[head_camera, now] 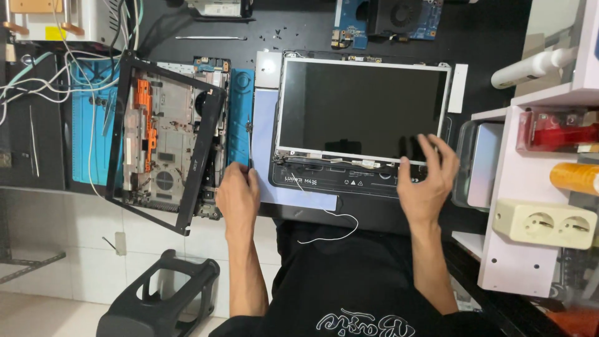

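A bare laptop screen panel (362, 109) lies flat in its dark lid shell (337, 184) on the black bench, metal edge strips showing. My right hand (426, 181) hovers at the panel's near right corner, fingers spread, holding nothing. My left hand (237, 196) rests with curled fingers on the bench edge, at the near left corner of a pale sheet (265, 150) under the lid; whether it pinches anything is hidden. A thin white wire (331, 224) trails from the lid toward my lap.
A black screen bezel frame (206, 134) leans over an opened laptop base (165, 143) on a blue mat (84, 137) at left. Circuit boards (387, 19) lie at the far edge. White shelves (530, 187) with a socket block (546, 223) stand at right. A stool (162, 299) sits below.
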